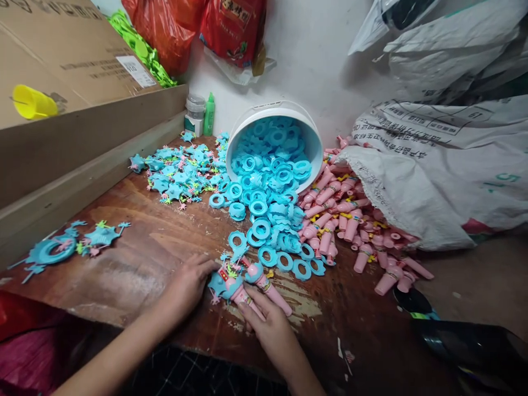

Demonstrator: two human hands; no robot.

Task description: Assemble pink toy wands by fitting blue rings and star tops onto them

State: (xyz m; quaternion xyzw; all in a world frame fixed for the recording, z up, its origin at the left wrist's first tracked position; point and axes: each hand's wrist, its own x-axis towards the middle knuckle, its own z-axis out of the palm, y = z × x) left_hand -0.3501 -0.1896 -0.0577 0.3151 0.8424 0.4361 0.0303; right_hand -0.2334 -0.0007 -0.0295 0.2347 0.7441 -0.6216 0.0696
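Both hands low on surface (pixel 136 258): left hand (pixel 187 286) fingers curled gripping blue-topped toy (pixel 225 285), right hand (pixel 270 324) fingers pinching its pink handle (pixel 247 300).

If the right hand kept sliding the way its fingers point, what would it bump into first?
The right hand points up and left along the pink handles it already touches. Going on, it would probably meet the blue toy head at their tips first, then the left hand, though depth is hard to judge.

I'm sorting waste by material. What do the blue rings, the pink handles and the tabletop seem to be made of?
Blue rings: apparently moulded plastic, uniform colour, slight sheen.
Pink handles: likely plastic too, smooth, identical shapes.
Tabletop: wood, dark reddish finish worn away to pale patches near the hands.
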